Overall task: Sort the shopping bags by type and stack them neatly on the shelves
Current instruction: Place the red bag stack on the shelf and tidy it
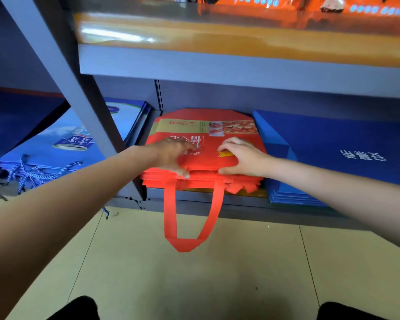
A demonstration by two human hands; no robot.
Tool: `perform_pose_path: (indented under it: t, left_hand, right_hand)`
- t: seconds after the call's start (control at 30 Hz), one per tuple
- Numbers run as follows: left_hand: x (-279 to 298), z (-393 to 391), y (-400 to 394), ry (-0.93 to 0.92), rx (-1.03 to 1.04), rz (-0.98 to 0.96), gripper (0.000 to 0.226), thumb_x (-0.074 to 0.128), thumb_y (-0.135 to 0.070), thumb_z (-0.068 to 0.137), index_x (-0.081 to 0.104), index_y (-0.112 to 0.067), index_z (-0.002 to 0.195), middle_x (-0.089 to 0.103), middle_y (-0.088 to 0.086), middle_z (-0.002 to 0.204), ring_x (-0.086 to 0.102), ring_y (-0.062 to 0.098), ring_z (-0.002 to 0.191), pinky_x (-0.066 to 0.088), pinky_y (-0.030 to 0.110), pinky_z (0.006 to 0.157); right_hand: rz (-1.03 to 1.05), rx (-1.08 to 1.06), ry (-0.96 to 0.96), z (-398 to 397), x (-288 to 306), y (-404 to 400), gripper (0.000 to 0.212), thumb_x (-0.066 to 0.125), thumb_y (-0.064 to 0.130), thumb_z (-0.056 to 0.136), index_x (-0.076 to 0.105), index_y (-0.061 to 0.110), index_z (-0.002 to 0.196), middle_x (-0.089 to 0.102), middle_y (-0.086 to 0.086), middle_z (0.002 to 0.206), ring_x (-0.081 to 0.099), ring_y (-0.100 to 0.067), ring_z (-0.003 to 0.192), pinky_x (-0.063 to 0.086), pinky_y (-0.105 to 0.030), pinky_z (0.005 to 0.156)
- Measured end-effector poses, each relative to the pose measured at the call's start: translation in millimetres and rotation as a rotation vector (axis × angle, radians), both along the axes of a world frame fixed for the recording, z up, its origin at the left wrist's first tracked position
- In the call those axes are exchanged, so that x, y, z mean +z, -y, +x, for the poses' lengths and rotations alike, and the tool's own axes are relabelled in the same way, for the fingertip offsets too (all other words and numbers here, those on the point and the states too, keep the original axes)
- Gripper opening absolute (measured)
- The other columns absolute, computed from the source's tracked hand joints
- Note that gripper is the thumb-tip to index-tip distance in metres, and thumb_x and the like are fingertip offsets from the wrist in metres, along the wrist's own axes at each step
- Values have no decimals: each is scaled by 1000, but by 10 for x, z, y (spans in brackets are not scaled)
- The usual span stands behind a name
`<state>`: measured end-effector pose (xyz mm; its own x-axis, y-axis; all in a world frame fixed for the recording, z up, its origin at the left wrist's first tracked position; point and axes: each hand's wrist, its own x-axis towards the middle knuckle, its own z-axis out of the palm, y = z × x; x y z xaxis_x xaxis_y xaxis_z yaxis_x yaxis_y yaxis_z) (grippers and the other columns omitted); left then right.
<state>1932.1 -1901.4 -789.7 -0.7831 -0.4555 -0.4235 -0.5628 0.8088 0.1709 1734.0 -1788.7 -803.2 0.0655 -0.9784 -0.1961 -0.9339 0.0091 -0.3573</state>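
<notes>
A stack of flat red shopping bags point(206, 181) lies on the bottom shelf point(240, 204), in the middle. The top red bag point(208, 153) has a gold band and a food picture at its far end. Its red handle loop point(187, 241) hangs over the shelf's front edge toward the floor. My left hand point(171, 155) grips the top bag's near left edge, fingers on top and thumb at the front. On the near right edge my right hand point(243, 158) holds the same bag in the same way.
Dark blue flat bags point(333, 153) are stacked to the right of the red pile. Left of a grey shelf post point(79, 107), light blue bags point(62, 144) with blue-white rope handles lie on the neighbouring shelf. An upper shelf point(240, 65) carries orange bags. Tiled floor lies below.
</notes>
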Motion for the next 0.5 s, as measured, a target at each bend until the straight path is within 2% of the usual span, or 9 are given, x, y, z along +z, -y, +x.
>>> perform_pose_path:
  t: [0.07, 0.13, 0.2, 0.27, 0.33, 0.4, 0.5]
  left_hand:
    - [53, -43, 54, 23, -18, -10, 84, 70, -48, 76, 29, -23, 145, 36, 3, 149, 35, 25, 134, 32, 38, 110]
    - [54, -44, 114, 54, -65, -107, 78, 68, -46, 80, 31, -22, 144, 46, 5, 141, 45, 26, 127, 40, 40, 103]
    - [27, -2, 132, 98, -100, -209, 75, 65, -45, 82, 30, -21, 143, 51, 6, 136, 50, 26, 120, 44, 42, 98]
    - [-13, 57, 115, 105, -104, -215, 75, 63, -45, 83, 27, -20, 145, 48, 5, 138, 50, 25, 121, 44, 42, 98]
    - [-28, 100, 103, 87, -95, -211, 74, 61, -44, 85, 26, -20, 146, 45, 4, 140, 47, 26, 124, 42, 41, 100]
    - [1, 113, 91, 64, -83, -203, 71, 60, -42, 87, 27, -21, 146, 44, 4, 142, 46, 27, 126, 40, 40, 102]
    - [66, 100, 52, 6, -69, -192, 65, 57, -41, 89, 30, -22, 145, 44, 2, 143, 45, 26, 127, 37, 34, 103]
  right_hand:
    - [-97, 79, -154, 50, 41, 35, 52, 63, 42, 83, 49, 19, 127, 40, 2, 135, 36, -19, 125, 26, -40, 108]
    - [-223, 201, -308, 130, 105, 90, 43, 58, 39, 86, 53, 17, 122, 47, 2, 129, 35, -20, 123, 23, -43, 109]
    - [-197, 241, -323, 202, 157, 155, 46, 59, 41, 85, 51, 18, 124, 44, 1, 132, 31, -21, 127, 21, -48, 110]
    - [-47, 155, -246, 236, 166, 186, 59, 63, 49, 81, 46, 20, 130, 32, -1, 141, 23, -23, 132, 18, -52, 111]
    - [19, 78, -219, 256, 110, 160, 70, 63, 57, 78, 41, 21, 134, 28, -1, 144, 22, -24, 132, 16, -53, 112]
    - [-11, 51, -256, 284, 37, 107, 71, 60, 58, 80, 38, 20, 136, 30, -1, 142, 25, -24, 130, 15, -53, 112]
    - [-114, 68, -379, 300, 8, 91, 62, 56, 45, 86, 37, 16, 137, 32, -4, 140, 26, -26, 131, 10, -55, 113]
